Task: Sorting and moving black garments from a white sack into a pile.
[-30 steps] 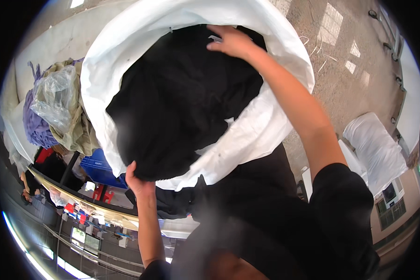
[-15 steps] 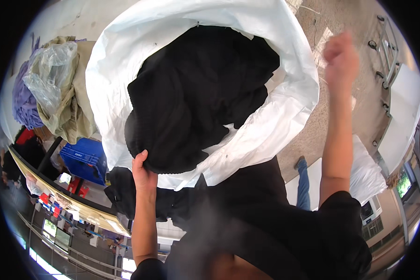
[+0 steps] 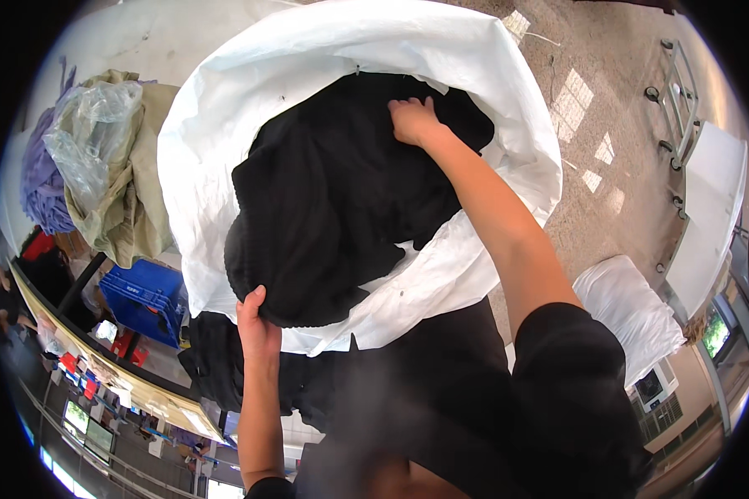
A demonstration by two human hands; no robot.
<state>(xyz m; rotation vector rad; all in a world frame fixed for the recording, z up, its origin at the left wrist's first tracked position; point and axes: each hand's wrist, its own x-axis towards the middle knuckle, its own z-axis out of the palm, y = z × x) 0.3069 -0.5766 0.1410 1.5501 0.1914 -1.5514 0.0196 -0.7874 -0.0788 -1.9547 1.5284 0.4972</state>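
A large white sack [image 3: 225, 108] stands in front of me with its mouth wide and the rim folded outward. Black clothing [image 3: 333, 191] fills it, with a ribbed, elastic-looking edge at the near left. My left hand [image 3: 259, 328] grips that edge, thumb on top and the other fingers hidden beneath. Farther in, toward the back right, my right hand [image 3: 414, 122] rests on the black cloth with its fingers slightly apart. No fold of cloth shows pinched in it.
At left lie a khaki cloth bundle [image 3: 141, 183] with clear plastic on top and purple cloth strips [image 3: 46, 179]. A blue crate [image 3: 144, 295] sits below them. On the right are a stuffed white bag [image 3: 628, 312] and a wheeled metal cart [image 3: 681, 100].
My right hand has come in from outside the sack's right side onto the black cloth. My left hand keeps its hold. The other person's leg at the right is no longer visible.
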